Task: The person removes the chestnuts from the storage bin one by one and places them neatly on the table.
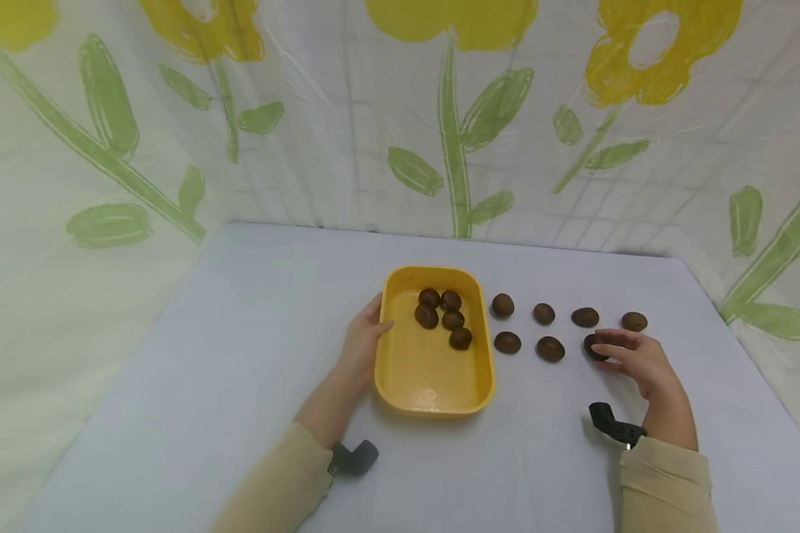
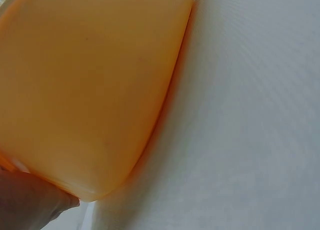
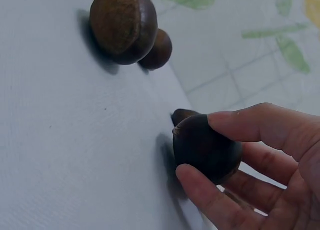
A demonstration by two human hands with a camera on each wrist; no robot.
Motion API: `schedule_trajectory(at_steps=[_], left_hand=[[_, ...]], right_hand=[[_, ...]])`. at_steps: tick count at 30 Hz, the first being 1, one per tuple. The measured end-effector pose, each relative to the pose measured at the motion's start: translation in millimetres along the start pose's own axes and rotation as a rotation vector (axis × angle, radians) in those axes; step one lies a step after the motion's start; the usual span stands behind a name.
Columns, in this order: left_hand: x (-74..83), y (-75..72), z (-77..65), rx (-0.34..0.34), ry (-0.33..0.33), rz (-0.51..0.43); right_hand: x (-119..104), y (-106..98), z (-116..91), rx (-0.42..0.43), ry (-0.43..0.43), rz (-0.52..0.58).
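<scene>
A yellow plastic box point(image 1: 413, 385) stands in the middle of the table in the head view, with several brown chestnuts point(image 1: 427, 316) lying loose toward its far end. My left hand point(image 1: 360, 337) grips its left side, thumb over the rim. In the left wrist view the box wall point(image 2: 100, 89) fills much of the picture, the hand point(image 2: 30, 200) at the lower corner. To the right of the box, my right hand point(image 1: 643, 363) pinches a dark chestnut point(image 3: 205, 150) between thumb and fingertips. Its shadow falls on the cloth beside it in the right wrist view.
More chestnuts lie right of the box in two rows, one nearest the box point(image 1: 503, 306) and one at the far right point(image 1: 635, 321). A pale cloth covers the table point(image 1: 240, 318). Behind hangs a curtain point(image 1: 320, 148) with yellow flowers.
</scene>
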State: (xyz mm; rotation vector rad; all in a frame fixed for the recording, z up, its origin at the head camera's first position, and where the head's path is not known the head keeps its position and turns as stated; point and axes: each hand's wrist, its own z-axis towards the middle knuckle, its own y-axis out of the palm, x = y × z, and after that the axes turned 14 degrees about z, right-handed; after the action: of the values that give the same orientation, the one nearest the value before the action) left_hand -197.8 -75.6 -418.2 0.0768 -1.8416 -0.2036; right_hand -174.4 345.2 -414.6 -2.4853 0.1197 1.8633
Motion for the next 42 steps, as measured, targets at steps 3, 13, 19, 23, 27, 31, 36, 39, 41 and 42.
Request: schedule_trajectory(at_steps=[3,13,19,23,27,31,36,39,41,42], left_hand=[[-0.3,0.0,0.6,-0.008,0.005,-0.006],[1.8,0.8,-2.1,-0.008,0.009,-0.007],[2.5,0.5,-1.9,0.000,-0.006,-0.025],[2.6,0.6,-2.1,0.001,-0.012,-0.032],[1.8,0.0,-2.0,-0.016,0.005,-0.037],[1.8,0.2,-2.1,-0.010,0.002,-0.026],[1.3,0.0,-1.5,-0.011,0.001,-0.024],[0.3,0.0,-0.2,-0.007,-0.005,-0.022],[-0.1,0.2,0.4,-0.006,-0.006,-0.024],[-0.1,0.3,0.6,-0.007,-0.005,-0.025]], right_hand=[[-1,2,-2,-0.027,0.001,-0.026],[-3,0,-5,-0.031,0.016,-0.256],[-3,0,-5,-0.036,0.023,-0.333],[-2,-1,-5,-0.054,0.010,-0.331],[-1,0,-6,-0.062,0.001,-0.336],[-3,0,-8,-0.047,0.004,-0.371],[-13,0,-15,0.003,0.094,-0.436],[-22,2,-19,0.033,0.121,-0.423],[-28,6,-21,0.047,0.086,-0.422],[-30,8,-21,0.051,0.062,-0.428]])
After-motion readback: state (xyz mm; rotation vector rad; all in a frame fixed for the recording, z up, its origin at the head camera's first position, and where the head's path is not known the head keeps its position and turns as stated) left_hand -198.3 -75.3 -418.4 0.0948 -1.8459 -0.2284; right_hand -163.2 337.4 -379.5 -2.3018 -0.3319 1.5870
